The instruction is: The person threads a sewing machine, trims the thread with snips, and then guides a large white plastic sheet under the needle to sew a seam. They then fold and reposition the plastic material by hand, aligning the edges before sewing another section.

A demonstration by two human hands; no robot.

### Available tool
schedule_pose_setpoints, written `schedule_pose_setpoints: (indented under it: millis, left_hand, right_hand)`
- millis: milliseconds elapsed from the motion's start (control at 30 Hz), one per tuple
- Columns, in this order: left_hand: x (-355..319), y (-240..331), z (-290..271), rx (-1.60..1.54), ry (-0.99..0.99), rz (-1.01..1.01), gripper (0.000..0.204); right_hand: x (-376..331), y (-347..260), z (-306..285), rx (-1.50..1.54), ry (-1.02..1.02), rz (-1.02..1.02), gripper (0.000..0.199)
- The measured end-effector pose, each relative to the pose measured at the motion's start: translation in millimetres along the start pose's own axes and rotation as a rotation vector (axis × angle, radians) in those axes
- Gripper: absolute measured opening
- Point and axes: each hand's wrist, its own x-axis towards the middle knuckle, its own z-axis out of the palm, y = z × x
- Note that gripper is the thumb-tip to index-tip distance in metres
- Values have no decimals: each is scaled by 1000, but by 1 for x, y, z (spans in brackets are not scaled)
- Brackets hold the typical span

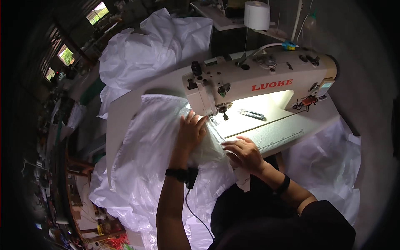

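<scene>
White, slightly shiny fabric (154, 137) spreads over the sewing machine (250, 79) table's left part and hangs down toward me. My left hand (192, 132) lies on it with fingers stretched out, just left of the lit needle and presser foot (213, 119). Closer to me and to the right, my right hand (246, 155) pinches the fabric's edge between thumb and fingers, at the table's front edge. From the foot to that hand the edge runs in a narrow line. Under the machine arm lies a small cutter (252, 114), apart from both hands.
A large heap of white fabric (154, 50) rises behind the table on the left. More white fabric (325, 158) hangs at the right. A white thread cone (256, 16) stands above the machine. A black cable (192, 208) runs down from my left wrist.
</scene>
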Motion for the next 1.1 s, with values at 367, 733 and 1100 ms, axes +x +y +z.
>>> schedule_pose_setpoints:
  millis: [367,733,1100]
  left_hand:
    - [5,6,-14,-91,-2,-6,37]
    - [12,12,-8,-35,23,-89,25]
    - [-5,31,-22,-82,-17,-49,48]
  right_hand:
    - [11,14,10,-233,-240,32,39]
    - [11,14,22,-275,-138,71,35]
    - [-8,23,-8,-100,-225,-117,34]
